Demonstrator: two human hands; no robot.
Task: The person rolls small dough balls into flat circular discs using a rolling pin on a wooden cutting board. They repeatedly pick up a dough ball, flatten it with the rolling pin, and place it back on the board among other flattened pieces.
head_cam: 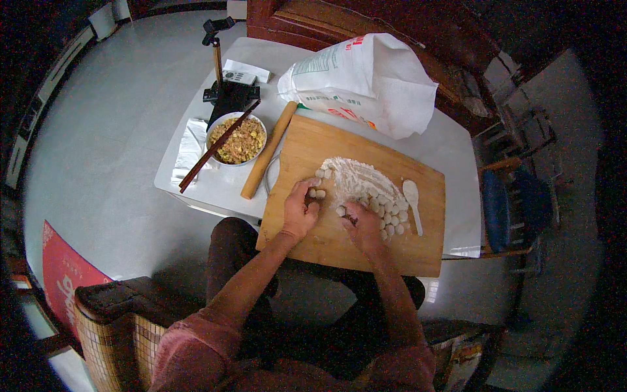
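A wooden cutting board [318, 139] lies before me, dusted with a patch of white flour [362, 176]. My left hand [300, 208] rests on its left part, fingers curled beside small dough pieces [320, 194]; whether it grips one I cannot tell. More pieces lie just beyond its fingertips. Near the board's middle, my right hand [361, 225] has its thumb and fingers bent at a dough piece [341, 211]; a firm hold on it is not clear. Several round dough pieces [388, 217] sit grouped to the right of that hand. A white spoon [412, 201] lies at their right.
Left of the board are a wooden rolling pin [269, 149], a bowl of filling-like chopped food [237, 142] with chopsticks [210, 153] across it, and paper tissues [190, 149]. Behind stand a black phone stand [223, 93], a remote control [239, 77] and a large white woven sack [357, 83].
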